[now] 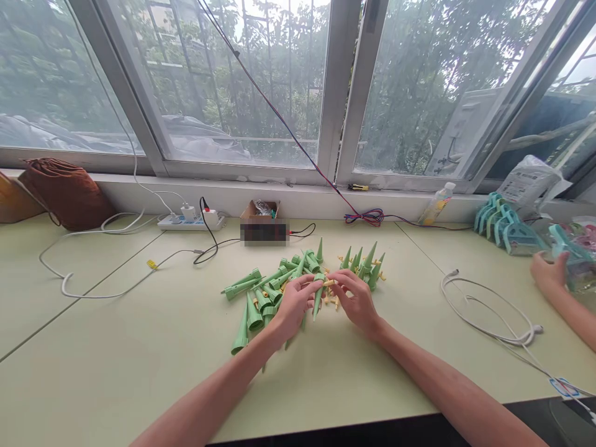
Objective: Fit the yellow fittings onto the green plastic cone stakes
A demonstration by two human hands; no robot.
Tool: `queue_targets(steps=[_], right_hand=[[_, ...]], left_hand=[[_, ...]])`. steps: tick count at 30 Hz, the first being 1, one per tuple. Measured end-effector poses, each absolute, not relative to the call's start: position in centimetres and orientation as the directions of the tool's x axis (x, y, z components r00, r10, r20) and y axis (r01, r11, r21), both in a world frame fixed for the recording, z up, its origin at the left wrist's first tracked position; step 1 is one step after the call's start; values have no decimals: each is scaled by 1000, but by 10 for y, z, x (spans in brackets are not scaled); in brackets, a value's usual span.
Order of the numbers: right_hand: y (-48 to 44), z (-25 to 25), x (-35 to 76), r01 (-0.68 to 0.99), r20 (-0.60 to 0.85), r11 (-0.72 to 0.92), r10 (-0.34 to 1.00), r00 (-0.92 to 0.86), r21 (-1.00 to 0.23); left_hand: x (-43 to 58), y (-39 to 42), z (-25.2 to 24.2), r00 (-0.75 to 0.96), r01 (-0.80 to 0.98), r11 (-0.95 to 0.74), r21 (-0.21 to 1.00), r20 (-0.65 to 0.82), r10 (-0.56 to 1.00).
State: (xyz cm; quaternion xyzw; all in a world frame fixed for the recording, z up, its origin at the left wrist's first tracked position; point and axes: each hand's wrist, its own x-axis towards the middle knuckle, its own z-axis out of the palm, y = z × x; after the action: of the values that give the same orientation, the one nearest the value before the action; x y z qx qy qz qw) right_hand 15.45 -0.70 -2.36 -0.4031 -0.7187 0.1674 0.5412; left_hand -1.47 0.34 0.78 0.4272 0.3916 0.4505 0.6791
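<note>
My left hand is closed around a green plastic cone spike, holding it upright-tilted over the pale green table. My right hand pinches a small yellow plastic piece at the top end of that spike. To the left lies a heap of loose green cone spikes. Behind my right hand stand several assembled spikes with yellow parts. A few small yellow pieces lie between my hands.
A power strip with plugs and white cables sits at the back left beside a small cardboard box. A white cable loops at the right. Another person's hand holds teal plastic items at the far right. A brown bag rests far left.
</note>
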Motion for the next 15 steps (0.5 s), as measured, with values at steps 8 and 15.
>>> queue_targets(steps=[8, 15], right_hand=[[-6, -25, 156, 384, 686, 655, 724, -71, -651], [-7, -24, 155, 344, 676, 652, 734, -64, -676]], left_hand=[[-15, 0, 15, 337, -271, 298, 915, -199, 920], [-16, 2, 13, 289, -284, 357, 890, -275, 917]])
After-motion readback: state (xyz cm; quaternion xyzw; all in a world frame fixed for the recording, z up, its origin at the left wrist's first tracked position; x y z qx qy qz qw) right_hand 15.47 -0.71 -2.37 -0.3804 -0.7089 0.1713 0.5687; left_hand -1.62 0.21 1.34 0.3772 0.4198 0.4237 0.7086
